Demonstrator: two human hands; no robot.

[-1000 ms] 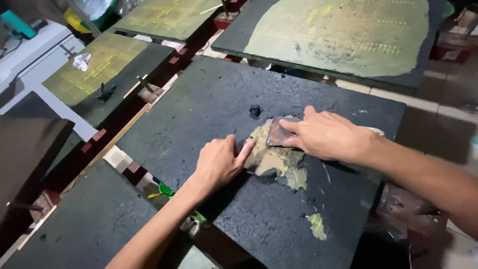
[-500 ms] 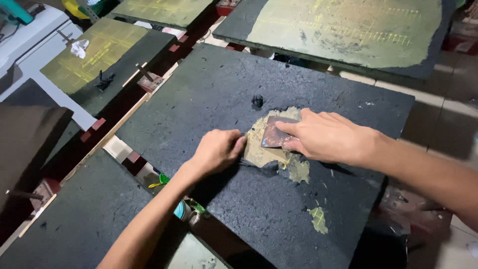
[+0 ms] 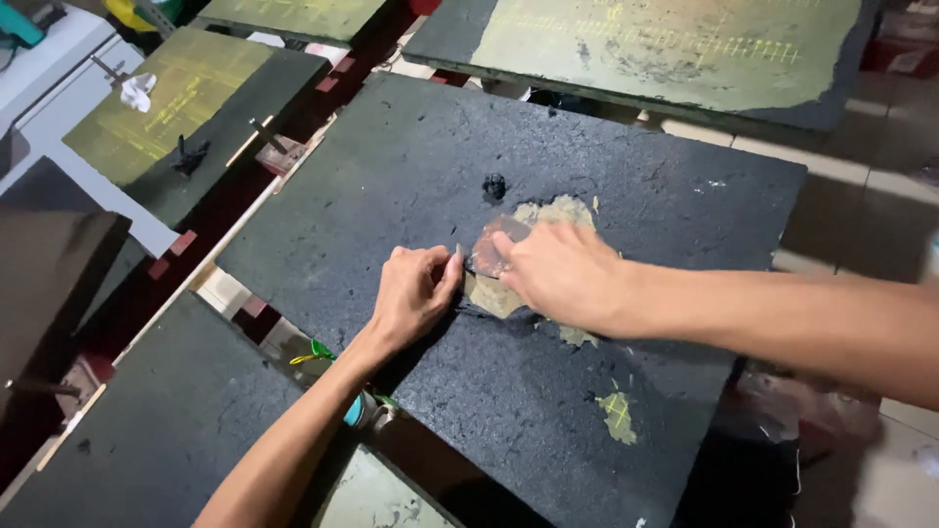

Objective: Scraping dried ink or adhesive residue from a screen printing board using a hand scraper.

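Note:
A large black rough-surfaced board (image 3: 391, 176) lies in front of me, with a worn yellowish patch (image 3: 553, 212) near its middle. My right hand (image 3: 558, 269) presses a small flat brownish scraper-like piece (image 3: 486, 249) against the patch. My left hand (image 3: 416, 293) rests with curled fingers on the board just left of the patch, its thumb touching the piece's edge. A small black lump (image 3: 495, 185) sits above the patch. A smaller yellowish spot (image 3: 616, 413) shows nearer the board's front.
Similar boards surround it: a yellow-green coated one (image 3: 665, 49) at the back, another (image 3: 166, 117) at left with a white crumpled scrap (image 3: 135, 90), a black one (image 3: 147, 430) at front left. Red-brown frame parts (image 3: 176, 244) run between them. Tiled floor (image 3: 861, 196) lies at right.
My view has shifted slightly. Both hands have moved a little up the board, and the right hand with the piece has slid further left over the patch.

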